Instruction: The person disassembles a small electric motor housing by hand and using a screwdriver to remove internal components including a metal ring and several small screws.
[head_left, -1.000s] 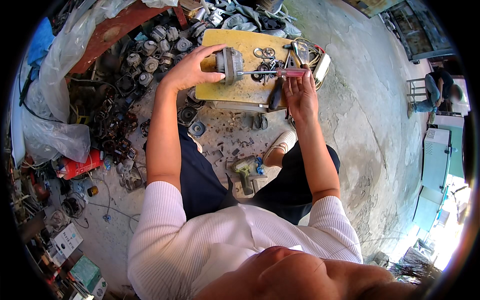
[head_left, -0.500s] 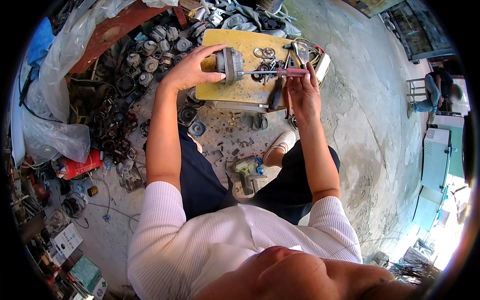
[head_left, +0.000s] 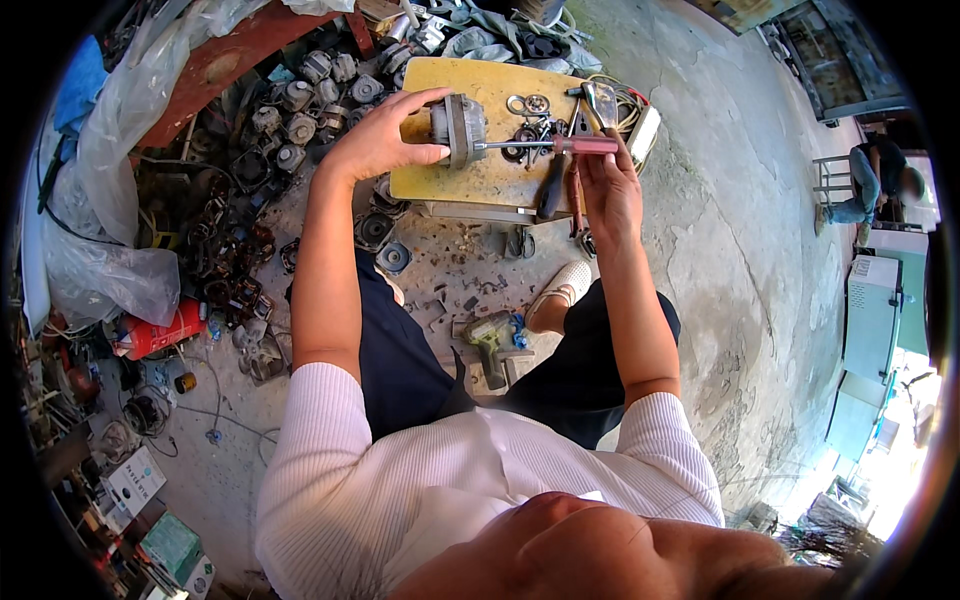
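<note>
A grey metal motor (head_left: 462, 130) lies on its side on the yellow work board (head_left: 450, 185). My left hand (head_left: 385, 135) grips it from the left, fingers over the far side and thumb along the near side. In my right hand (head_left: 612, 185) is a screwdriver (head_left: 585, 145) with a pinkish-red handle, its fingers closed at the handle's end. The shaft runs level to the left, and its tip meets the motor's right face. Beyond and below the shaft lie bearing rings (head_left: 527, 104) and several small loose parts.
A dark-handled tool (head_left: 551, 188), a hammer (head_left: 579, 105) and coiled cable (head_left: 630, 100) lie at the board's right side. A green cordless drill (head_left: 489, 347) rests between my feet. Piled motors (head_left: 300, 125) fill the left floor. A person (head_left: 872, 185) sits far right.
Almost nothing differs. The fingers of my right hand have shifted slightly at the screwdriver handle; the motor and my left hand stay in place.
</note>
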